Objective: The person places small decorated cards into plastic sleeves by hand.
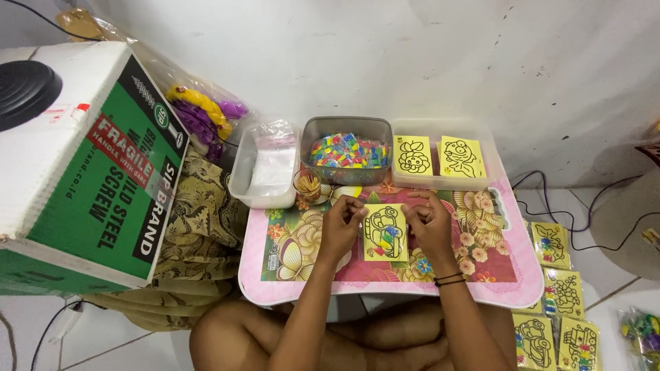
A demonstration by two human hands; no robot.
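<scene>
On the pink bench (275, 288), I see left hand (342, 218) and right hand (427, 221) each pinching a side of the yellow picture card (385, 233), steadying it flat; colourful-packet tub (347, 156) sits behind.

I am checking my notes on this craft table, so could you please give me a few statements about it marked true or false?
1. Both the left hand and the right hand hold the yellow card. True.
2. The grey tub is empty. False: it is full of small colourful packets.
3. Two yellow cards lie in the clear tray. True.
4. The cardboard box stands to the right of the pink table. False: it stands to the left.
</scene>
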